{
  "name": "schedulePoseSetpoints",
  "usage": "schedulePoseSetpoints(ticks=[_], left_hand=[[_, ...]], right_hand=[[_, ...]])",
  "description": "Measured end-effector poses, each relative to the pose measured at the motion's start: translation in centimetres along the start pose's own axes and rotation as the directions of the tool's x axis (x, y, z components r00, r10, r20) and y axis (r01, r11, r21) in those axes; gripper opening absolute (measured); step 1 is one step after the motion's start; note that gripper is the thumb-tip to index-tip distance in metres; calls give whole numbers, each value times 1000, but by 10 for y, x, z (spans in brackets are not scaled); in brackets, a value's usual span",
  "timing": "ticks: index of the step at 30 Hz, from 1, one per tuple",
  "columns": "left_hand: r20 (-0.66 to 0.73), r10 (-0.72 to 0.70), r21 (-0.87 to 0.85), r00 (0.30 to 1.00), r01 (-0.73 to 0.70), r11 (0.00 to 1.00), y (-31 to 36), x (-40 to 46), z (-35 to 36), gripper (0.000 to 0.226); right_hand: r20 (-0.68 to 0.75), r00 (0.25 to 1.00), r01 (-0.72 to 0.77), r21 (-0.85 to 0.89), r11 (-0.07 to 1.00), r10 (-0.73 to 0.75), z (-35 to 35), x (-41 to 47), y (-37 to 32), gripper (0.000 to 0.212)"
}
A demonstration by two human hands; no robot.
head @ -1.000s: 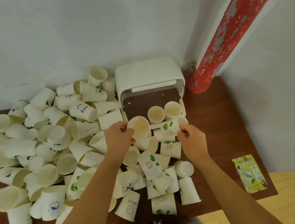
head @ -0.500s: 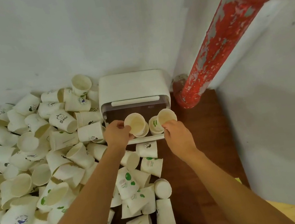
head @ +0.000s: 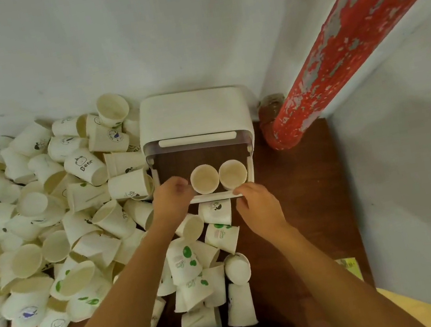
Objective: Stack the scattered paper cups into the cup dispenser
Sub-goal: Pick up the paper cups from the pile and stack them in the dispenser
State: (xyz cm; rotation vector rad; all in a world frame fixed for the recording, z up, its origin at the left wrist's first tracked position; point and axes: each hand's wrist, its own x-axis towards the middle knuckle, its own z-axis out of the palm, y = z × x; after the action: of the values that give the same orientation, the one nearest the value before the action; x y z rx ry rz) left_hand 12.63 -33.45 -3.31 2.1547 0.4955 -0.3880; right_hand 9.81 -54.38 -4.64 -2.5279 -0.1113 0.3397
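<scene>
Both hands at dispenser (head: 195, 115) tray front, likely steadying it: left hand (head: 171, 196) curled beside two seated cups (head: 204, 179), grasp indeterminate; right hand (head: 255, 202) pinches tray lip (head: 214, 197).

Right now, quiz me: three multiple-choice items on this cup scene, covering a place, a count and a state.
1. The big cup pile lies where from the dispenser?
A. its left B. its right C. on top

2. How many open cup mouths show in the dispenser tray?
A. one B. two C. four

3. The "Bear" cup is:
A. upright B. on its side C. crushed flat

Answers: 1 A, the heap fills the table's left half. 2 B, two rims sit side by side. 3 B, its mouth faces sideways.
</scene>
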Motion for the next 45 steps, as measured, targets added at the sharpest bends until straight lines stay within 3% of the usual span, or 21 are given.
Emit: schedulePoseSetpoints(ticks=[10,15,18,23,26,30,36,41,45], left_hand=[[157,331,285,930,-364,887,-61,-87,-10,20],[344,354,469,870,-486,738,-91,-108,-6,41],[417,305,499,856,-496,710,-103,-109,-3,50],[363,268,494,892,-428,757,-106,-105,-3,53],[364,252,497,897,-416,761,-107,-103,-3,59],[408,216,535,887,-424,731,-107,-102,-3,69],[370,188,544,910,-376,750,-105,-106,0,66],[235,213,450,948,-301,841,-96,-112,0,56],[143,275,368,951,-309,877,-89,-110,-1,38]], right_hand=[[305,951,-46,-29,999,53,34,-84,5,29],[402,912,-49,-95,994,83,57,-119,5,53],[386,914,-89,-107,990,124,73,-132,4,63],[256,940,-200,-125,972,226,83,-142,5,57],[124,943,-312,14,950,308,81,-146,10,52],[3,892,-446,158,881,451,76,-154,19,45],[22,840,-542,64,838,542,80,-166,33,44],[170,845,-505,-57,861,507,81,-169,44,82],[125,864,-486,-45,873,488,81,-163,47,59]])
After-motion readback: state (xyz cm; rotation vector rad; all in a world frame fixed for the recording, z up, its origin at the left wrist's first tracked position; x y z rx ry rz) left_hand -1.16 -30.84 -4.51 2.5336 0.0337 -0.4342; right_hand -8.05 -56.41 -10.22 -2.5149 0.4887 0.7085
